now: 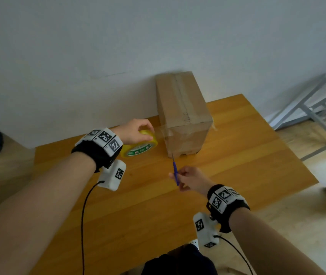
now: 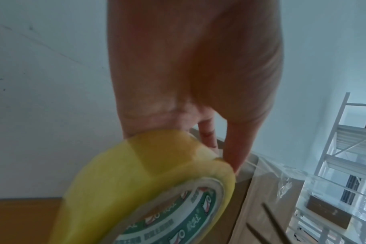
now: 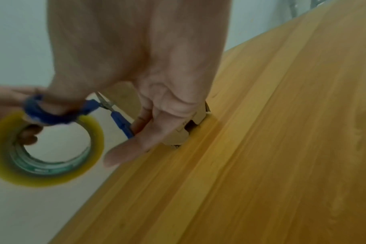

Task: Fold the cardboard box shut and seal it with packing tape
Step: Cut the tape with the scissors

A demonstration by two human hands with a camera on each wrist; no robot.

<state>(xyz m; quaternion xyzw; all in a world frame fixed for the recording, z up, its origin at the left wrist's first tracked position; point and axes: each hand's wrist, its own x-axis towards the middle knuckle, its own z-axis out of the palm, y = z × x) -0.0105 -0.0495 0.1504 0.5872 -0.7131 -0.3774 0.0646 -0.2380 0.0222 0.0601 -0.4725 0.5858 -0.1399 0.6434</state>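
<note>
While left hand (image 1: 133, 132) grips roll (image 1: 140, 144), scissors (image 1: 175, 171) toward box (image 1: 184, 114)

The box (image 1: 184, 114) stands on the table (image 1: 237, 165), at the back, next to the wall (image 1: 78, 56). The tape roll (image 1: 140, 144) is just left of the box, held up by the left hand (image 1: 133, 132). A strip of tape (image 1: 161, 132) goes from the roll to the box. The scissors (image 1: 175, 171) are in the right hand (image 1: 192, 180), in front of the box, pointing at it. A metal rack (image 1: 320, 108) stands on the floor to the right of the table.
</note>
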